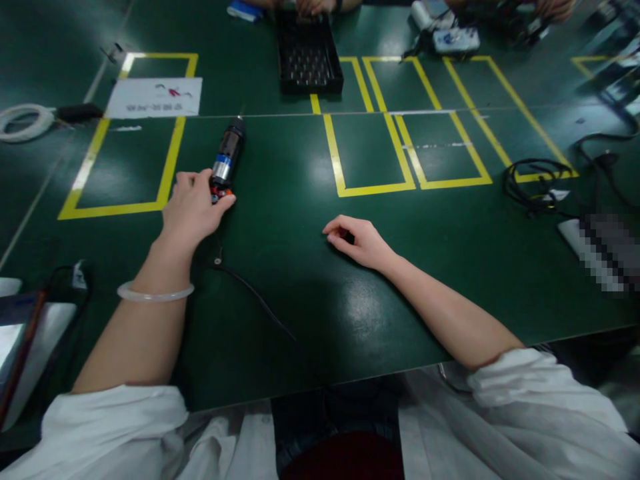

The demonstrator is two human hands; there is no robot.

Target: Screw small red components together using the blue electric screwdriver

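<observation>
My left hand (193,203) is closed around the rear end of an electric screwdriver (229,152), which lies on the green table with its tip pointing away from me. The screwdriver has a dark body, a blue and silver band and a red part by my thumb. Below that hand, a thin black cord (255,293) with a small ring at its end runs towards the table's front edge. My right hand (363,243) rests on the table to the right, fingers curled and the thumb tip near the index tip. Nothing shows between them.
A black tray (311,87) with rows of small metal parts sits at the far side, near another person's hands (315,7). Yellow tape outlines (375,191) mark the table. A white sign (155,98) lies left; a coiled black cable (533,187) lies right.
</observation>
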